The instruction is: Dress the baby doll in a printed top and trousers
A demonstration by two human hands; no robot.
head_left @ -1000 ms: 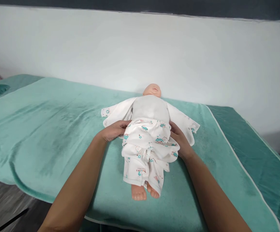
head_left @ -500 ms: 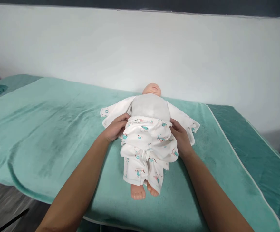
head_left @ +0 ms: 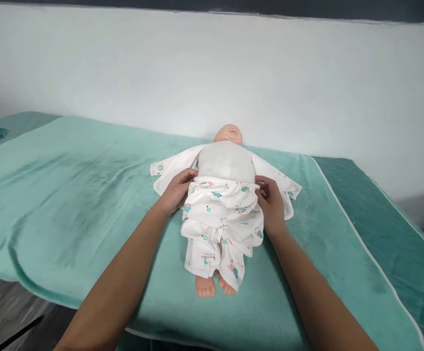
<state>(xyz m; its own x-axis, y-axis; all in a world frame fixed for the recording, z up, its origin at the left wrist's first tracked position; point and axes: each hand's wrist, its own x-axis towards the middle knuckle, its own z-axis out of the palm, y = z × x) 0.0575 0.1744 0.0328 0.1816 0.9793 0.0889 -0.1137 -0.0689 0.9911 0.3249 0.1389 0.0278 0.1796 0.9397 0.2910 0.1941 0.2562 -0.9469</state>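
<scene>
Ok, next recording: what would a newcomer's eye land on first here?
Probably the grey-bodied baby doll lying face up at the picture's centre on a teal blanket, its head toward the white wall and its white shirt spread to both sides. Next, the printed white pants bunched below its torso, with the left grip and right grip at either side of the waistband.

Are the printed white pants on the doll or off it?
On: the white pants cover its legs, the waistband lies across the belly of the doll, and its feet show below the hems.
</scene>
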